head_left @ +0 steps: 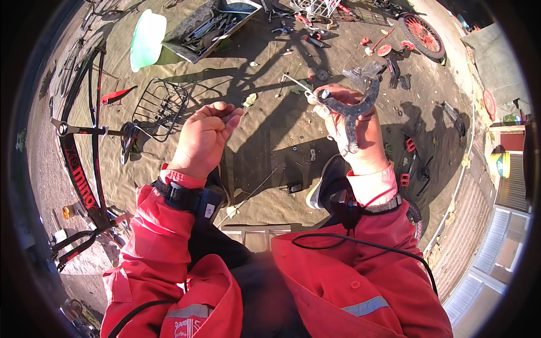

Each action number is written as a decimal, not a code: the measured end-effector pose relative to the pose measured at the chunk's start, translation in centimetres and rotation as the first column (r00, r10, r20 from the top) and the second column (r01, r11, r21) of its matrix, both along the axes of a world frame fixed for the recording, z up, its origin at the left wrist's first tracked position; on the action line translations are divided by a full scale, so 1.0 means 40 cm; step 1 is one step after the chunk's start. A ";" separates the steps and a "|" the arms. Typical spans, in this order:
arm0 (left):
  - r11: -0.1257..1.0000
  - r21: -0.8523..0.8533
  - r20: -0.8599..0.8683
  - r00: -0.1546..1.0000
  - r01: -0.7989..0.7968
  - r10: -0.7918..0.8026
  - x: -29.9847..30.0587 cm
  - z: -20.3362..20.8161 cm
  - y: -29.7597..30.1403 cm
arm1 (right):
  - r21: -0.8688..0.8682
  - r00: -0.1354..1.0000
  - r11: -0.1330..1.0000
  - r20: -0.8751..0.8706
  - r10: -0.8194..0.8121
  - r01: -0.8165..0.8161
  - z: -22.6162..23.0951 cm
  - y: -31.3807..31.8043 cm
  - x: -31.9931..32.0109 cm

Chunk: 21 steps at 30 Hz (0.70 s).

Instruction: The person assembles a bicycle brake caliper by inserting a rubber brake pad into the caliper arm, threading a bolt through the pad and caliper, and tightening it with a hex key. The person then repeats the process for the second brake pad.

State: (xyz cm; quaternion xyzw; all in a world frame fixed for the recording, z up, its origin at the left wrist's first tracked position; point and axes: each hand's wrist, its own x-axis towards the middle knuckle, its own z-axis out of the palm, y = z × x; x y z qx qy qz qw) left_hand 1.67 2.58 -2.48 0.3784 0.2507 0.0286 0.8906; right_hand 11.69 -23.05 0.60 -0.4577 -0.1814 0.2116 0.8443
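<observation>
My right hand [369, 143] is raised, its fingers wrapped round a dark, curved, forked metal part that looks like a bicycle caliper brake [350, 109]. A bolt end shows at its lower tip, and a thin pale rod [297, 83] sticks out to the left by my fingertips. Level with it on the left, my left hand [203, 138] is closed, thumb and fingertips pressed together. Whatever sits between those fingers, if anything, is too small to make out. The two hands are apart. Below them on the ground cloth [259, 146] lie small loose parts.
A bicycle frame [79, 163] stands at left, near a wire basket [160, 110] and a red mudguard-like piece [117, 94]. Farther off are a pale green basin [147, 40], a tool tray [211, 31] and a red-spoked wheel [422, 35]. Pedals and cranks [414, 163] lie right.
</observation>
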 end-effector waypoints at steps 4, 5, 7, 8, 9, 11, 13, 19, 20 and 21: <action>0.998 -0.025 0.033 0.998 -0.053 0.053 0.009 0.010 0.035 | -0.114 0.991 0.990 0.120 -0.063 0.076 -0.006 -0.012 0.004; 0.995 0.004 0.053 0.994 -0.095 0.094 0.011 0.014 0.045 | -0.149 0.986 0.985 0.149 -0.067 0.089 -0.007 -0.019 0.006; 0.993 -0.015 0.033 0.993 -0.114 0.115 0.012 0.019 0.058 | -0.159 0.984 0.982 0.164 -0.071 0.097 -0.010 -0.029 0.011; 0.997 -0.021 0.029 0.996 -0.081 0.081 0.009 0.019 0.056 | -0.078 0.995 0.995 0.093 -0.047 0.055 -0.012 -0.034 0.013; 0.998 -0.025 0.023 0.998 -0.058 0.058 0.007 0.020 0.055 | -0.112 0.992 0.991 0.116 -0.057 0.070 -0.013 -0.037 0.013; 0.999 -0.026 0.027 0.999 -0.025 0.026 0.004 0.022 0.053 | -0.121 0.992 0.989 0.099 -0.075 0.087 -0.014 -0.041 0.015; 1.000 -0.019 0.045 0.999 -0.019 0.020 0.002 0.024 0.054 | -0.243 0.960 0.959 0.269 -0.079 0.147 -0.014 -0.041 0.012; 0.998 -0.031 0.084 0.995 0.052 -0.050 0.007 0.021 0.050 | -0.356 0.946 0.915 0.316 -0.075 0.191 -0.005 -0.038 0.009; 0.998 -0.028 0.090 0.994 0.061 -0.058 0.007 0.021 0.050 | -0.354 0.951 0.917 0.301 -0.075 0.185 -0.003 -0.039 0.008; 0.997 -0.026 0.096 0.993 0.068 -0.065 0.007 0.022 0.049 | -0.332 0.955 0.925 0.284 -0.089 0.185 -0.003 -0.037 0.005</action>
